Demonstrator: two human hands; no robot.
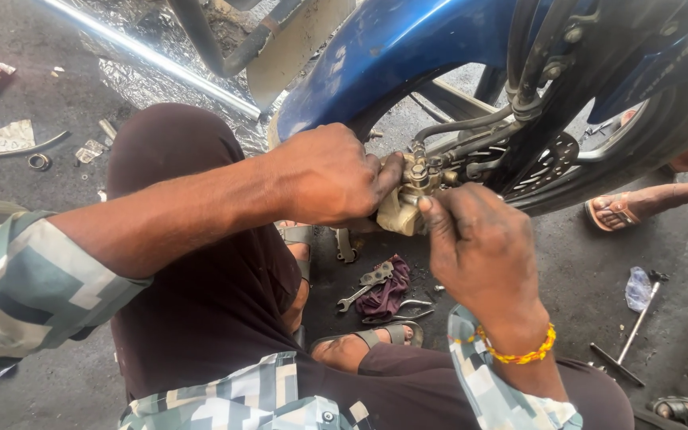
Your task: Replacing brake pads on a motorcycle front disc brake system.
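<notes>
Spanner (353,298) beside maroon rag (387,293)

light: bright, even daylight | glare: chrome pipe (145,56) (top left) | shadows: soft | focus: sharp, edges slightly stretched

Blue fender (376,56), cream caliper (398,213), maroon rag (388,293), yellow-orange bead bracelet (519,352), green-and-white patterned sleeves (33,279), grey floor (57,382).

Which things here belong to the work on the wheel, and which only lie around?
In use:
- left hand and right hand, both on the brake caliper
- brake hose
- brake disc

Lying about:
- wrench and purple rag
- T-handle tool
- metal ring
</notes>
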